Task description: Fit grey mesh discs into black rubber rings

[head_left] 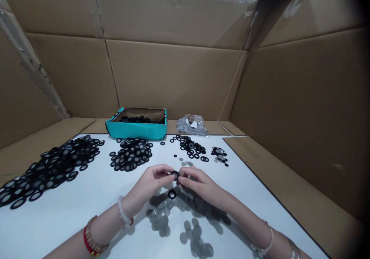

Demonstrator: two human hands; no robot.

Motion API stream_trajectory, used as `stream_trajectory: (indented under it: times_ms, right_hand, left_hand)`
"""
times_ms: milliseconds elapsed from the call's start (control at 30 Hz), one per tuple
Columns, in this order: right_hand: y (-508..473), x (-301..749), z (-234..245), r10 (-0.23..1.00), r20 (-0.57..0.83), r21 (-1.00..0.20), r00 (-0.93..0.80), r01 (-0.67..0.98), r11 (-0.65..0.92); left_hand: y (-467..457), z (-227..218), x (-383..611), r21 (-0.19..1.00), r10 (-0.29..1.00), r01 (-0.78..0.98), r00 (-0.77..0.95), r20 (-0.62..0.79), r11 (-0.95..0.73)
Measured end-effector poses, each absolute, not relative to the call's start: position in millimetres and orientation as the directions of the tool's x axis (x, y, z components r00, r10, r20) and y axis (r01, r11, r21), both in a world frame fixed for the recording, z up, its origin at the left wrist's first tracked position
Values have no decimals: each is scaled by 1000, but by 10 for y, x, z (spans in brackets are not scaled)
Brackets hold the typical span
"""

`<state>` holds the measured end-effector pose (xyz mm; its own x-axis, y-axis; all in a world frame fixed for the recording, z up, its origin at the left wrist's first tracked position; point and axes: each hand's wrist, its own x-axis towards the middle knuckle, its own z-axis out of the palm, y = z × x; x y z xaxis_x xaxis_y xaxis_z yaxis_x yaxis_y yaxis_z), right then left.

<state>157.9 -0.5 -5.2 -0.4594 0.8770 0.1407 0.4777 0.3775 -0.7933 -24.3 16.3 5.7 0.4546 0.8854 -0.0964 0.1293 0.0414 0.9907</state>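
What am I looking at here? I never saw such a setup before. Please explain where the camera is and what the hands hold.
This picture comes from a camera worn on a person's head, looking down at their own bare hands. The left hand and right hand together pinch a small black ring. Another ring lies just below them on the white table. Farther away are piles of black rings, a teal box holding more, and a clear plastic bag. Cardboard walls surround the table.

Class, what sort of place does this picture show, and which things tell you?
Probably a makeshift piecework bench for small parts: a white tabletop, cardboard walls around it, and sorted heaps of black ring gaskets beside a teal box.
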Motion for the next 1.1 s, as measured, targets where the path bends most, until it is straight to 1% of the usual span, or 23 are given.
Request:
stream_trajectory:
  times_ms: [100, 233, 267, 333, 433, 500, 533, 600, 667, 733, 767, 833, 900, 967, 1000, 1033, 1100]
  right_hand:
    - [-21, 1551, -67, 869, 139, -751, -475, 521, 405]
    - [-44, 1505, -84, 845, 200, -657, -496, 571, 491]
    - [-43, 1500, -86, 842, 216, -644, -495, 575, 504]
    - [-35, 1501, -86, 837, 241, -631, -491, 576, 520]
    - [-17, 1520, -84, 839, 246, -641, -485, 568, 516]
    - [-14, 1533, -86, 842, 232, -647, -487, 568, 508]
    - [-16, 1537, -89, 845, 224, -648, -486, 573, 501]
    - [-23, 1542, -96, 857, 207, -649, -473, 589, 481]
    - [-31, 1547, -97, 873, 202, -656, -445, 600, 458]
    - [-32, 1557, -84, 885, 205, -684, -418, 586, 435]
    - [-29, 1565, -73, 888, 205, -714, -412, 558, 423]
    - [-18, 1582, -50, 881, 181, -809, -438, 444, 387]
    - [-4, 1593, -37, 858, 141, -903, -494, 291, 316]
    - [12, 1592, -45, 848, 125, -951, -515, 181, 250]
    - [19, 1588, -56, 855, 124, -961, -503, 153, 229]
    - [26, 1584, -67, 866, 128, -967, -484, 133, 218]
    - [40, 1575, -87, 884, 135, -972, -448, 111, 205]
  left_hand:
    - [164, 31, -228, 987, 887, 158, 460, -53, -23]
    - [180, -11, -225, 968, 906, 191, 418, 68, -161]
    - [184, -10, -229, 966, 911, 202, 407, 65, -160]
    - [187, 10, -240, 975, 912, 198, 411, 8, -98]
    - [173, 55, -259, 991, 863, 126, 495, -97, 39]
    - [160, 67, -262, 990, 829, 97, 542, -138, 101]
    - [157, 64, -260, 990, 828, 97, 543, -142, 106]
    - [156, 43, -249, 990, 856, 125, 503, -120, 65]
    - [162, 14, -242, 988, 888, 148, 459, -29, -44]
    - [169, -7, -252, 961, 889, 162, 438, 135, -226]
    - [172, -13, -264, 927, 873, 170, 426, 238, -336]
    - [178, -23, -299, 815, 807, 205, 399, 436, -541]
    - [184, -35, -335, 699, 730, 253, 396, 556, -669]
    - [189, -48, -356, 629, 680, 276, 419, 602, -727]
    - [189, -52, -358, 627, 677, 277, 428, 598, -728]
    - [189, -50, -354, 651, 695, 272, 425, 580, -709]
    - [183, -27, -333, 758, 775, 242, 396, 493, -606]
